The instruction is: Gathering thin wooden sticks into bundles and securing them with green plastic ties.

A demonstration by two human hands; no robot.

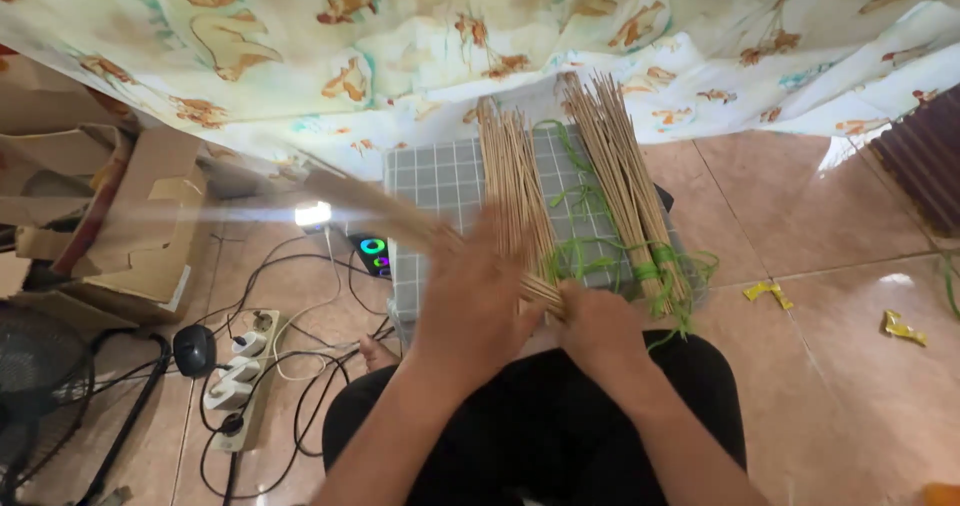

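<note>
A: Two hands, one lot of thin bamboo sticks. Entry for the left hand (pixel 470 301)?

B: Back of hand to camera, fingers curled about a blurred bunch of sticks (pixel 400 221) that runs toward 10 o'clock from the palm.

A: Right hand (pixel 600 326)?

B: Clenched on the near end of the same bunch, just at 3 o'clock of the left hand; knuckles up, fingertips hidden.

A: Items behind them?

B: One grey gridded mat (pixel 440 176) at 12 o'clock. On it, a loose sheaf of sticks (pixel 515 186); at 1 o'clock, a bundle (pixel 625 181) tied with green string (pixel 655 261).

A: Surroundings?

B: Power strip (pixel 240 376) with cables at 8 o'clock, cardboard boxes (pixel 130 216) at 9 o'clock, patterned cloth (pixel 480 36) across the top, two yellow wrappers (pixel 768 293) on the tiles at 3 o'clock.
</note>
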